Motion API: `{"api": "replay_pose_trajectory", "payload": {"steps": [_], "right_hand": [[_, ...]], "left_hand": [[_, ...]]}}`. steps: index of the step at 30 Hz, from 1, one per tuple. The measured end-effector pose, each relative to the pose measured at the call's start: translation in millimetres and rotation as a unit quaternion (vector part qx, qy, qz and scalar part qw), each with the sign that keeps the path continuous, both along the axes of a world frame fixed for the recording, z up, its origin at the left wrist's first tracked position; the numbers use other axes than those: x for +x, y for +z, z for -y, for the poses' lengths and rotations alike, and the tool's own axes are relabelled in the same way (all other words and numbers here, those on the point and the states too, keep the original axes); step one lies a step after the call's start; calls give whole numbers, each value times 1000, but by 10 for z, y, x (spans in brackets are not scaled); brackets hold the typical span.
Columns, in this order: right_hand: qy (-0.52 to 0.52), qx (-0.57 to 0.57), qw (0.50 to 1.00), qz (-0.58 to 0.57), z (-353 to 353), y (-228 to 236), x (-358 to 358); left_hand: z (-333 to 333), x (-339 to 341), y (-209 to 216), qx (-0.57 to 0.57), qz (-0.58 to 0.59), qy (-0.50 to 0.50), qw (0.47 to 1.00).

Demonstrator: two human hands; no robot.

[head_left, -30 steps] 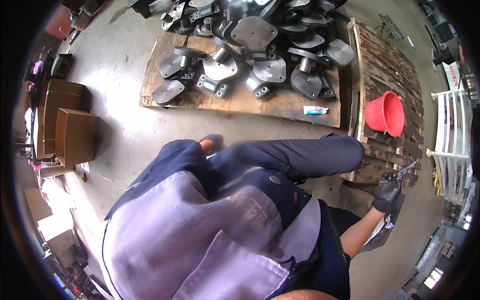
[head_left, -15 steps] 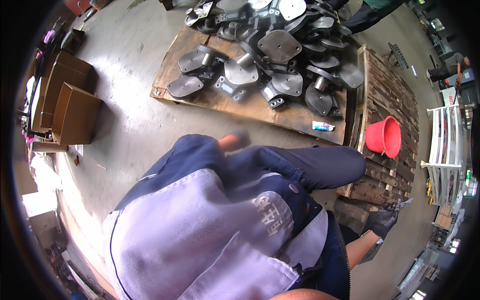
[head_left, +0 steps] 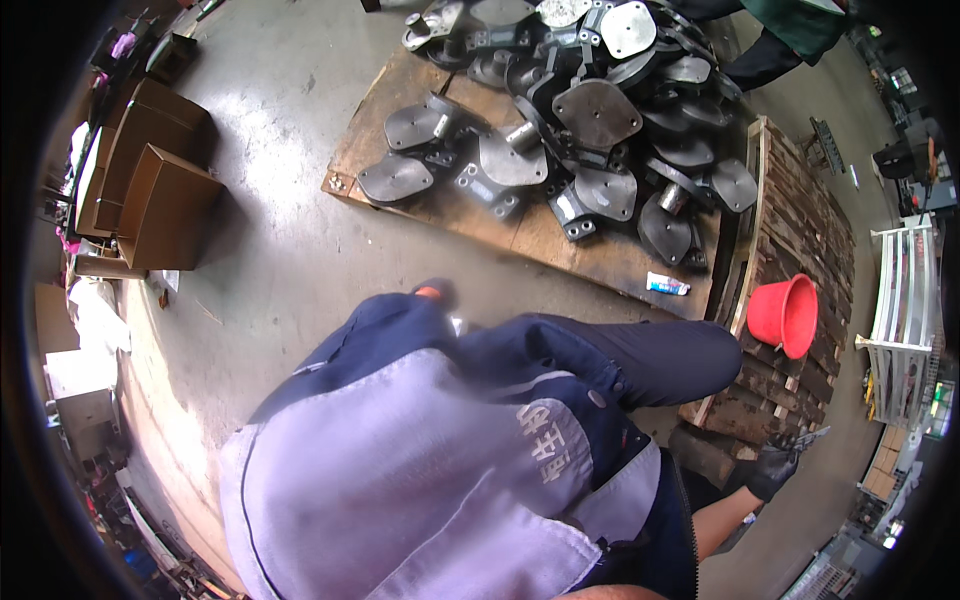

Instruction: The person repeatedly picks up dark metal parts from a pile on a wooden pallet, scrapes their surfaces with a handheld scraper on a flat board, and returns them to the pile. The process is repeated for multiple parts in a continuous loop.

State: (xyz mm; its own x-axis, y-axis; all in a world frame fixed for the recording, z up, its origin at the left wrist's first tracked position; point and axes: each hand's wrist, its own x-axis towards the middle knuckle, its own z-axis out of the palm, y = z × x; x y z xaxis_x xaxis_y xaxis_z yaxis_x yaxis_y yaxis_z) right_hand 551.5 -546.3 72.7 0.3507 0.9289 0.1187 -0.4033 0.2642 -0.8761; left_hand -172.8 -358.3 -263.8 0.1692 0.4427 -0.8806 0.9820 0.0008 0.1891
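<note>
My left hand [head_left: 437, 288], in a dark glove, is at the end of a dark blue sleeve above the floor. Only a small part of it shows past the sleeve, and its fingers are hidden. My right hand [head_left: 772, 472], also dark-gloved, is low at the right beside a pallet. From its fingers juts a thin, flat grey piece [head_left: 813, 436], too small to identify. Ahead, heavy grey metal brackets with rounded plates and stub pins lie piled on a wooden board; one plate [head_left: 597, 112] faces up near the middle.
A blue-and-white tube [head_left: 668, 284] lies near the front edge of the wooden board [head_left: 500, 222]. To the right, a red bucket [head_left: 783, 315] stands on a slatted pallet [head_left: 800, 225]. Cardboard boxes [head_left: 165, 210] stand at left. Another person's dark-clad leg [head_left: 765, 60] is behind the pile.
The view has shifted, so the pile and bucket appear farther right and lower. My left hand has drawn leftward, more hidden by its sleeve. My right hand stays low at the right, the grey piece still there.
</note>
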Motion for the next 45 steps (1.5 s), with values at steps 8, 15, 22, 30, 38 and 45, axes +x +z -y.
{"api": "replay_pose_trajectory", "payload": {"steps": [8, 15, 22, 30, 38, 45], "right_hand": [[150, 81, 983, -73, -226, -13, 37], [-229, -120, 954, 155, 134, -71, -76], [51, 31, 998, -16, 268, -84, 195], [-234, -145, 947, 163, 170, 166, -138], [-257, -357, 488, 754, 302, 158, -125], [-343, -291, 844, 292, 445, 66, -35]], "left_hand": [[-7, 381, 152, 98, 100, -249, 958], [-140, 922, 292, 0, 137, -5, 991], [-178, 788, 71, 92, 120, -135, 979], [-301, 892, 382, 152, 212, -277, 925], [-496, 840, -14, 209, 245, -272, 907], [-1670, 1149, 1546, 221, 413, 562, 682]]}}
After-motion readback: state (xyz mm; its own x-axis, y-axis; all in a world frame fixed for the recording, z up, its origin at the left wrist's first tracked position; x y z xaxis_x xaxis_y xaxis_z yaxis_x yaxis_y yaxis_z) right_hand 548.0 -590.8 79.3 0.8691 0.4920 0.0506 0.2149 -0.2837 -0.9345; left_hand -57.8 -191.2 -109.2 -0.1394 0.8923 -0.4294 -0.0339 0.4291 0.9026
